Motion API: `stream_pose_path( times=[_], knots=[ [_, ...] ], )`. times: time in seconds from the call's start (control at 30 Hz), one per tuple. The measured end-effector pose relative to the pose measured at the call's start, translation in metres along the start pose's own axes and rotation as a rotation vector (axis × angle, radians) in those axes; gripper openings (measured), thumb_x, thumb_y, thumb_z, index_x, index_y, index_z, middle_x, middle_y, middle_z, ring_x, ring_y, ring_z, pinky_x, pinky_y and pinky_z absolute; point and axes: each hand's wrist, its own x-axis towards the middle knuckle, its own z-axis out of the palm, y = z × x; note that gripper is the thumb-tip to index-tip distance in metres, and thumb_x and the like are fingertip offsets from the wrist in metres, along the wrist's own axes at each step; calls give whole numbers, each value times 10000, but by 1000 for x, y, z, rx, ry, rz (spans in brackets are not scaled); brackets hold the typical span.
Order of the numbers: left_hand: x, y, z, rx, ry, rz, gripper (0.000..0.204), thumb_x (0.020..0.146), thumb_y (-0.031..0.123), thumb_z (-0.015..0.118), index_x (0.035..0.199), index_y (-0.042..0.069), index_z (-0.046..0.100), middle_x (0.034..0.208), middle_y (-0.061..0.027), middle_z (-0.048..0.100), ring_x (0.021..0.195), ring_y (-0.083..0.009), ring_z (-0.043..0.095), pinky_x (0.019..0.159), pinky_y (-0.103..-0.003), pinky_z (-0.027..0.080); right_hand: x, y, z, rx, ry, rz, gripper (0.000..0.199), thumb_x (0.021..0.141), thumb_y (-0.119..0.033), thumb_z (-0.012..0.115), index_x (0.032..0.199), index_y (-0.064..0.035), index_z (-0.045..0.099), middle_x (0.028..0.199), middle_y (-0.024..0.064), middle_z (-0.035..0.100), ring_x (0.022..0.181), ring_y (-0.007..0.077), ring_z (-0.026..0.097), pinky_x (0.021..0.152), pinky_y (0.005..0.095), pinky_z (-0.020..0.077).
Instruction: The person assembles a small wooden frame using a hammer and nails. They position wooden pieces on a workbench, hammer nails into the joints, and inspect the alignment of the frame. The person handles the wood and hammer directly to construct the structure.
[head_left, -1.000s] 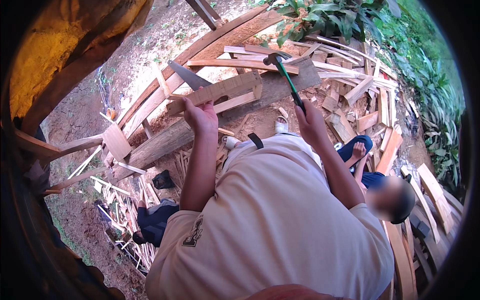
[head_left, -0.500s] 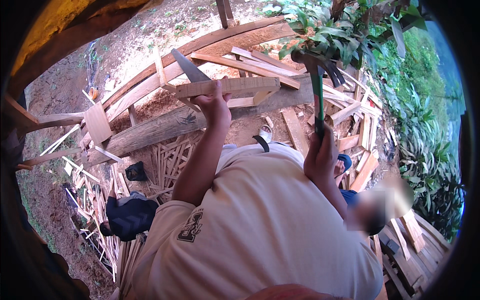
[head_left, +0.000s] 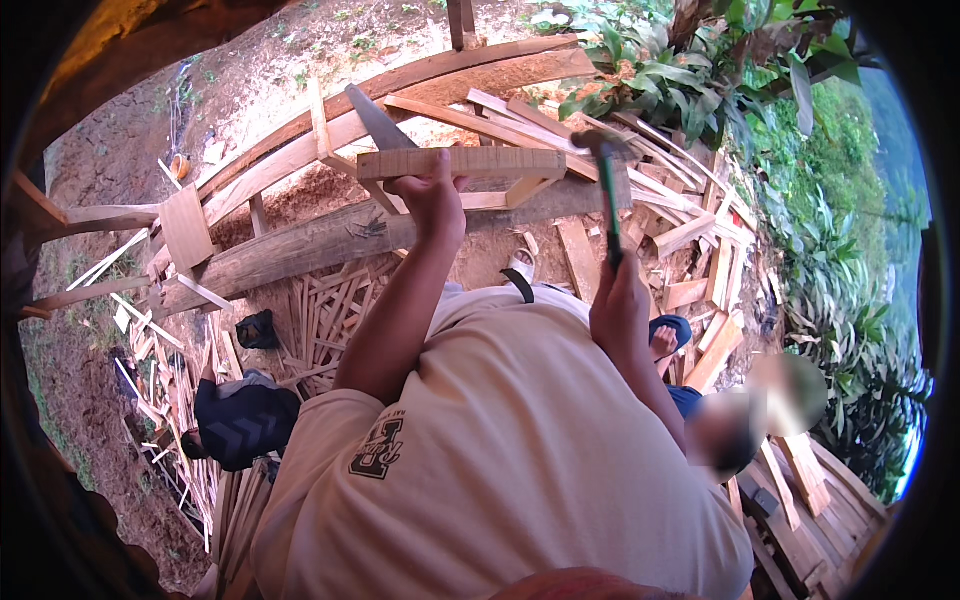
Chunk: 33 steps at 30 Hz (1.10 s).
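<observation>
Two bare hands are raised before the person's chest: the left hand (head_left: 431,208) has its fingers gripping the near board of a wooden frame (head_left: 505,163), and the right hand (head_left: 619,300) has its fingers closed around the handle of a hammer (head_left: 611,195). The frame's long axis runs left to right, nearly level, its near board facing back toward the body. The hammer points away from the person, its blurred head at the far end.

Beyond the left hand a weathered plank (head_left: 285,258) slants from lower left to upper right — whether the frame touches it, I cannot tell. A saw (head_left: 378,117) shows behind the frame's left half, blade tip toward the upper left. Long beams (head_left: 470,62) curve past it; thin sticks (head_left: 330,310) and offcuts (head_left: 685,238) lie about, with leafy plants (head_left: 690,85) at the upper right.

The hammer head appears just beside the frame's right end. Brown soil (head_left: 487,247) shows between the forearms — a light sandal (head_left: 522,264) there too. Other people sit low on both sides.
</observation>
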Motion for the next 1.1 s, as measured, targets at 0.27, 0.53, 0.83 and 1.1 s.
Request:
stream_pose_path(
  times=[0.27,0.53,0.83,1.1],
  knots=[
    [-6,6,1,18,-44,-42,548,1034,69,607,1345,88,157,1360,-201,525,1174,-264,670,861,-399,650,-5,-16,-30,142,142,-117,143,1063,-106,543,1170,-12,539,864,261,670,790,480,673,647,523,476],
    [7,-8,6,41,38,13,500,1012,99,655,1333,66,274,1296,-153,534,1135,-245,648,825,-406,657,9,31,12,29,-50,-67,156,1074,-144,522,1114,4,547,764,247,620,682,436,617,626,488,450],
    [3,67,-33,-120,-17,37,671,949,38,699,1412,102,217,1246,-138,534,1065,-247,675,777,-424,667,34,54,8,645,-27,207,183,1104,-200,513,1028,-51,588,705,-30,480,530,42,424,445,248,335],
    [24,204,-138,192,-252,208,427,895,-40,706,1266,-21,496,1089,-140,681,884,-258,752,858,-392,636,64,70,33,453,-180,245,242,1090,-238,576,897,-103,521,626,-58,422,457,25,380,385,229,289]
  ],
)
